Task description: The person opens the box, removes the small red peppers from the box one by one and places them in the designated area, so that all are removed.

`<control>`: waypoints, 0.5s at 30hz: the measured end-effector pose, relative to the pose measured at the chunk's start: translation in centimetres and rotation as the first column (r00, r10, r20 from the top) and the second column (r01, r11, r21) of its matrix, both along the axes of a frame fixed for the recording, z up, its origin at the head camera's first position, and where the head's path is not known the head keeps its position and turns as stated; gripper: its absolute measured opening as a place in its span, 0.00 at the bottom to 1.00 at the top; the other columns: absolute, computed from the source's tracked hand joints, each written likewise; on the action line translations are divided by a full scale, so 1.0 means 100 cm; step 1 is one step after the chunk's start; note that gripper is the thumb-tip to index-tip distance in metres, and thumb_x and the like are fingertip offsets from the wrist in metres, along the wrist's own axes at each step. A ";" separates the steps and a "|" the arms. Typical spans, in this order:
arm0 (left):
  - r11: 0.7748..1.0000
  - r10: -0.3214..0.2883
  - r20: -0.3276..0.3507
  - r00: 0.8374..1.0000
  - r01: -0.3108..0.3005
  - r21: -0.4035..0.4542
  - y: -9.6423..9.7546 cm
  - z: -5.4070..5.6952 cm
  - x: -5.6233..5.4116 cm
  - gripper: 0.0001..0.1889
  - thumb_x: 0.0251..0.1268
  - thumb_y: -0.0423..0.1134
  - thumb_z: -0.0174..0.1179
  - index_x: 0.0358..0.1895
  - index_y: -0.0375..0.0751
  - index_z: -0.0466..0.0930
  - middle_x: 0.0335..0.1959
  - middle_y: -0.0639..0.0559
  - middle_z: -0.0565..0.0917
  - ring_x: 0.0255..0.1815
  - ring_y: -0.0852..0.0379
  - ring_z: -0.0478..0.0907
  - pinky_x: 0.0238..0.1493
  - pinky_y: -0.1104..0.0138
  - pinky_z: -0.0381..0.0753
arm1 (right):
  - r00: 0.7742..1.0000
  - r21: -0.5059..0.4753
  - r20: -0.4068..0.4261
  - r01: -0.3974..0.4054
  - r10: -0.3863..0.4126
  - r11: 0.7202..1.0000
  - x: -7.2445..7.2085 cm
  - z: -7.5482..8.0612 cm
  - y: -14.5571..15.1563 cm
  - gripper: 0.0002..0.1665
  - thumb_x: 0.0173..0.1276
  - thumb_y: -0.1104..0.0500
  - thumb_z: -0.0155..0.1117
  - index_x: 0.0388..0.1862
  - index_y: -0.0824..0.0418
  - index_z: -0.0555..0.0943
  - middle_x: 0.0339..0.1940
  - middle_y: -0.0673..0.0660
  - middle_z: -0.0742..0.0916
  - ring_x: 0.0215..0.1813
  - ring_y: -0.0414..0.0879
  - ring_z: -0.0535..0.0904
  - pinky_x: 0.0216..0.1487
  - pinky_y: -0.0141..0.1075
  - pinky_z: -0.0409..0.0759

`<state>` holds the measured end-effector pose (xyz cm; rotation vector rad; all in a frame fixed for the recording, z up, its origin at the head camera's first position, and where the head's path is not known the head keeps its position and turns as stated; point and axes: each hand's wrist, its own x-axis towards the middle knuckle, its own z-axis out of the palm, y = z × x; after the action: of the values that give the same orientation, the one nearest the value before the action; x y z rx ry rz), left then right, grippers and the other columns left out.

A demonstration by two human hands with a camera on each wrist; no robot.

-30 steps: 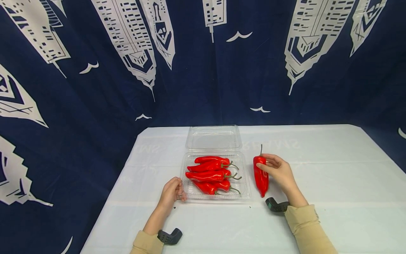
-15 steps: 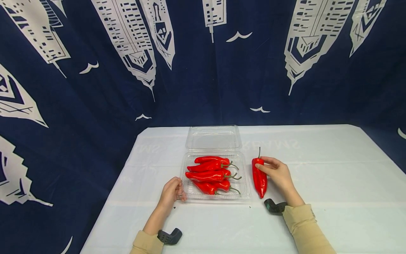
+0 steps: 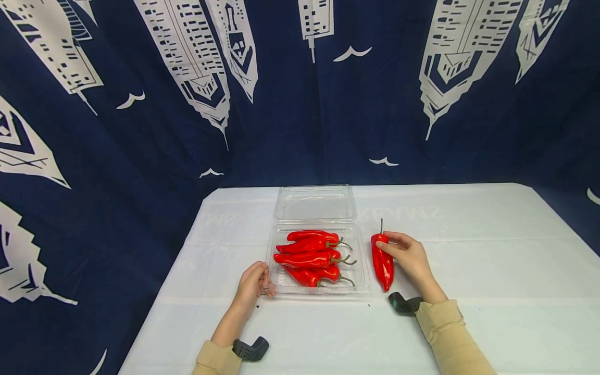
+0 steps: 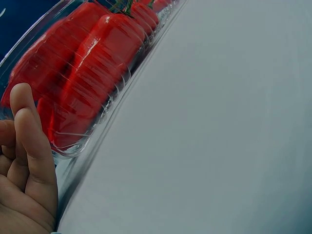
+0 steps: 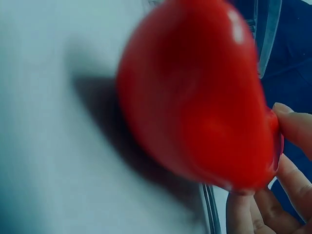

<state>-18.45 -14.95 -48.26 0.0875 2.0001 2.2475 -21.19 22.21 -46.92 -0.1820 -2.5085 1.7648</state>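
Observation:
A clear plastic clamshell box [image 3: 362, 271] stands with its lid folded back, and several long red peppers [image 3: 302, 259] lie in it, green stems to the right. My left hand [image 3: 255, 281] holds the box at its left edge near the front corner; in the left wrist view its fingers [image 4: 34, 131] lie against the clear wall. To the right of the box, my right hand [image 3: 410, 253] pinches another red pepper [image 3: 383, 265] near its stem end, thumb on top. That pepper points its tip toward the front and fills much of the right wrist view, its shadow beside it.
The transparent lid [image 3: 315, 204] lies flat behind the box on a white-covered table [image 3: 506, 271]. A navy cloth [image 3: 281, 130] with white building prints hangs behind the table and along the left. Tiny dark specks dot the table in front of the box.
My right hand has moved slightly left and toward the front with the pepper, bringing it closer to the box. The left hand and the box have stayed in place.

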 end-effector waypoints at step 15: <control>1.000 0.006 0.024 1.000 -0.006 -0.005 0.000 0.000 0.000 0.12 0.72 0.35 0.38 0.28 0.38 0.62 0.14 0.51 0.64 0.14 0.57 0.73 0.20 0.68 0.76 | 1.000 0.050 -0.002 0.010 -0.010 0.999 -0.004 -0.009 0.002 0.35 0.62 0.44 0.64 0.60 0.66 0.73 0.54 0.67 0.80 0.53 0.57 0.77 0.41 0.23 0.75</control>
<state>-18.45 -14.97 -48.23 0.0543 1.9965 2.2362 -21.56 22.46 -47.78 -0.1899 -2.5431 1.6963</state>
